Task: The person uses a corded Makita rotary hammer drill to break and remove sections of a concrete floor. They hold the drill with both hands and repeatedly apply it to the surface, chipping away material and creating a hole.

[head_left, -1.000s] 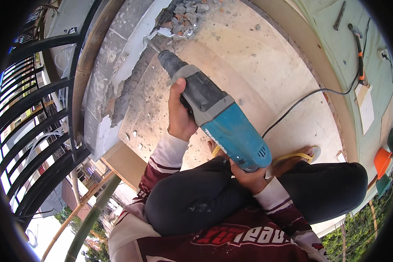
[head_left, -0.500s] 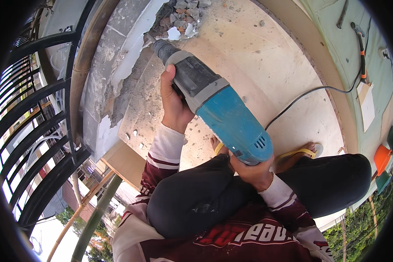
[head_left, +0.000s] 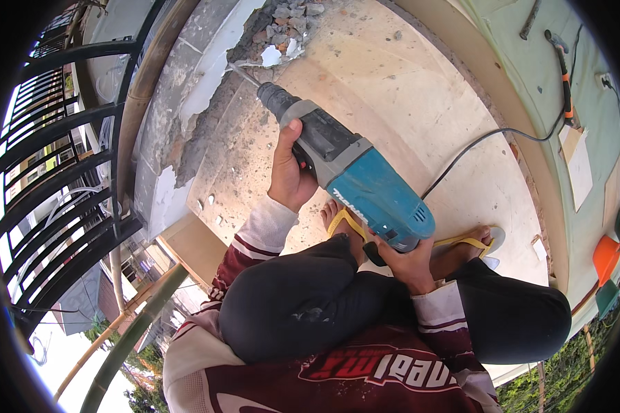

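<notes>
Your maroon-and-white long-sleeved shirt [head_left: 269,389] bears large red and white printed lettering, upside down from your view. Beyond it, your dark cloth trousers [head_left: 289,296] show a pale dusty smudge. Your right hand [head_left: 410,265] is closed around the rear of a teal, black and grey electric hammer drill [head_left: 379,189], its fingers partly hidden by the tool. The drill is held in front of you, over the floor just past your knees; white lettering marks the left side of its smooth, slotted housing. Its long axis slants from near right to far left. Your left hand [head_left: 293,172] wraps the front section, thumb along the side, other fingers largely out of sight underneath. The slim metal bit [head_left: 246,76] points at a ragged, white-faced broken edge [head_left: 210,86]; I cannot tell whether its tip touches. A black rubbery cord [head_left: 475,143] curves across the dusty, pale floor [head_left: 406,89]. Farther off lies jagged grey and reddish rubble [head_left: 279,31].
</notes>
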`<state>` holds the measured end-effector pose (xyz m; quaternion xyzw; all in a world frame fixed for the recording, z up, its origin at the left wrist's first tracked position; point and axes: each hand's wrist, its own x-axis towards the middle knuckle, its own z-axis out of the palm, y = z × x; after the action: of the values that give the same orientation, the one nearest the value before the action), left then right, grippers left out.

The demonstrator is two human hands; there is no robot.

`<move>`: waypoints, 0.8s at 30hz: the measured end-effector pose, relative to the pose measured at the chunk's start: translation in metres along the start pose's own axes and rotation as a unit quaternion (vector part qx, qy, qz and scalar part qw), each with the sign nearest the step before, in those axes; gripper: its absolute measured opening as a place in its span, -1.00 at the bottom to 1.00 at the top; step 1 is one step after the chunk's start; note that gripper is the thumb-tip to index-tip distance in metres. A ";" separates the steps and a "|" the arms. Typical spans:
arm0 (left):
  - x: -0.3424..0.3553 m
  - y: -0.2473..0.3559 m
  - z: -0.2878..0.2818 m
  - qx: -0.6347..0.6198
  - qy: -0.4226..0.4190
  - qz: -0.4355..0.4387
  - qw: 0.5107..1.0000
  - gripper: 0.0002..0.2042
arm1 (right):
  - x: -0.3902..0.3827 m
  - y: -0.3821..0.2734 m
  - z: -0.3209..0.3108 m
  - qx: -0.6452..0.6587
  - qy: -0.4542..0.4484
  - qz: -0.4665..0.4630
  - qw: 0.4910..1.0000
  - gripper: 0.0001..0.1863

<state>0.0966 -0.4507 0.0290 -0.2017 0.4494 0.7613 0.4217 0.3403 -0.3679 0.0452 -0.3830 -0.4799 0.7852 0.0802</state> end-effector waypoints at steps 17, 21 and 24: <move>0.000 0.037 -0.004 -0.006 0.069 0.058 0.996 -0.48 | 0.009 -0.008 0.044 -0.002 -0.003 -0.069 0.998 -0.51; 0.006 0.037 -0.007 -0.002 0.042 0.053 0.998 -0.46 | 0.017 -0.009 0.041 -0.068 -0.015 -0.074 0.995 -0.37; 0.002 0.044 -0.015 -0.024 0.045 0.052 0.997 -0.43 | 0.008 -0.013 0.044 -0.149 -0.050 -0.133 0.979 -0.30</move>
<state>0.0586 -0.4729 0.0429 -0.2220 0.4590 0.7831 0.3561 0.3023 -0.3874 0.0623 -0.2837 -0.6416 0.7054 0.1012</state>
